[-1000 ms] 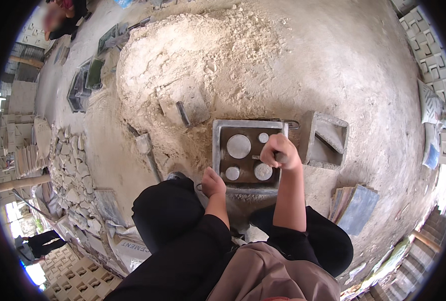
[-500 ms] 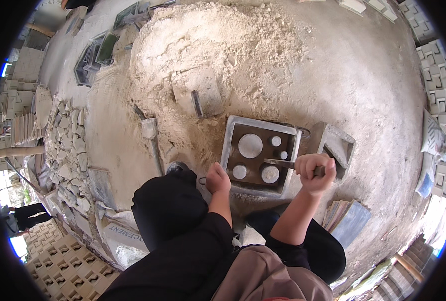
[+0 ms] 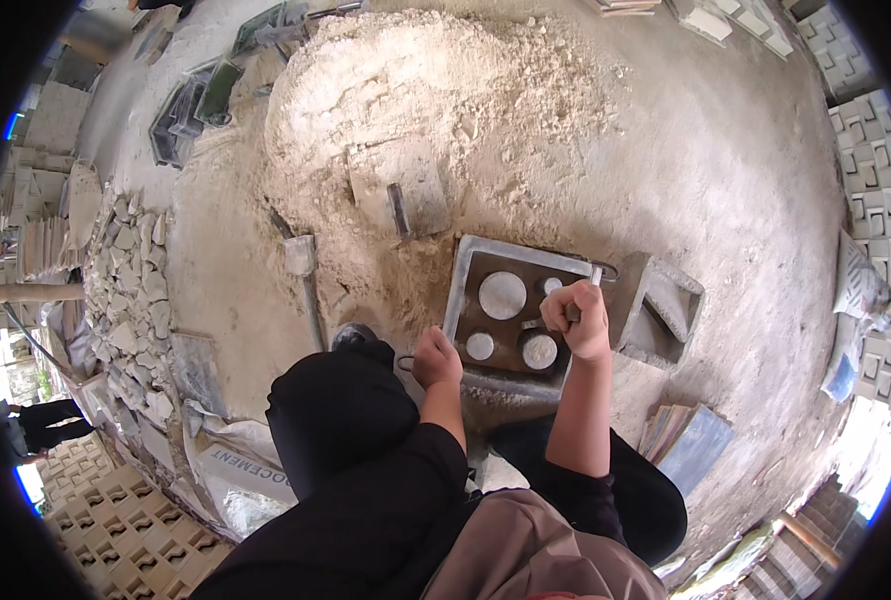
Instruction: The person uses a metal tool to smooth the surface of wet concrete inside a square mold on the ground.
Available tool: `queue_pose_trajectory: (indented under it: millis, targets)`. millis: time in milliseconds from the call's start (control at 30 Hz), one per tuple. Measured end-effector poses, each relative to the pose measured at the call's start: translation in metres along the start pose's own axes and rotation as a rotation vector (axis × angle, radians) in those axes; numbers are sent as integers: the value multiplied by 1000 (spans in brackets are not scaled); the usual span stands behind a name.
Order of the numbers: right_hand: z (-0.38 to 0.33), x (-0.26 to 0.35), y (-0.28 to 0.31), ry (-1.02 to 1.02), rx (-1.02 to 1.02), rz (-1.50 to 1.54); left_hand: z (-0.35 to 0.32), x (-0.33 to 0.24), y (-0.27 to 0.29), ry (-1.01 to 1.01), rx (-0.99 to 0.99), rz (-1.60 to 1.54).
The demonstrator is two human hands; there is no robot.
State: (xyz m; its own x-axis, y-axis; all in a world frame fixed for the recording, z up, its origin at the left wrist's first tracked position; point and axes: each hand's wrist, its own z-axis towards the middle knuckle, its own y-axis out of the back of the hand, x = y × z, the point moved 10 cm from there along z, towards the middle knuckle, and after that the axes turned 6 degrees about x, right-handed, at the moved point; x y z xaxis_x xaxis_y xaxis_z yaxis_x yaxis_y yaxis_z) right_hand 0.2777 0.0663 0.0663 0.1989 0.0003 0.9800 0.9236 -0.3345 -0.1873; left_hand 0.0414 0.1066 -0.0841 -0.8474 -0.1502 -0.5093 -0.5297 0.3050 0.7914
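Note:
A rectangular grey metal mould [image 3: 457,290] lies on the ground before me, with loop handles at its left and right. Its brown floor carries several round whitish pieces, the largest of them a disc [image 3: 502,296] toward the far left. My right hand [image 3: 578,318] is over the mould's right part, fingers wrapped round a flat-bladed hand tool [image 3: 533,324]. The blade points left and down, close to a round piece [image 3: 539,350]; most of the handle is hidden in my fist. My left hand [image 3: 436,358] is closed at the mould's near left corner; whatever it grips is hidden.
A big heap of pale powder [image 3: 395,90] rises beyond the mould, with a handled board [image 3: 420,190] against it. Right of the mould lies an open box-like frame [image 3: 660,310]. A long-handled tool [image 3: 310,290], broken slabs [image 3: 130,300] and stacked sheets [image 3: 690,445] lie around.
My right hand has moved left with the tool, from beyond the mould's right edge to over the round pieces, and the blade now angles downward. My left hand stays at the corner.

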Motion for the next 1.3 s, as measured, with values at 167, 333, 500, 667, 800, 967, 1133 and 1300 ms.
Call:
queue_pose_trajectory:
  millis: [167,333,500,667,800,967,1133,1300]
  targets:
    - [-1,32,-29,45,145,1,7,8,-2,0,-15,34]
    - [15,-5,-17,-55,153,11,1,3,0,9,-13,25]
    - [8,-1,-48,-66,281,-5,5,10,2,29,36,21]
    - [18,2,-52,-9,221,-165,3,8,1,32,23,-12]
    - [5,-11,-68,-47,446,-75,4,11,2,28,14,-30]
    - [26,15,-63,4,410,-99,3,8,-1,9,15,-71]
    - [2,-1,-95,-186,552,-153,5,10,4,-1,-6,-84]
    - [14,5,-85,-169,517,-169,5,2,4,-9,21,-95]
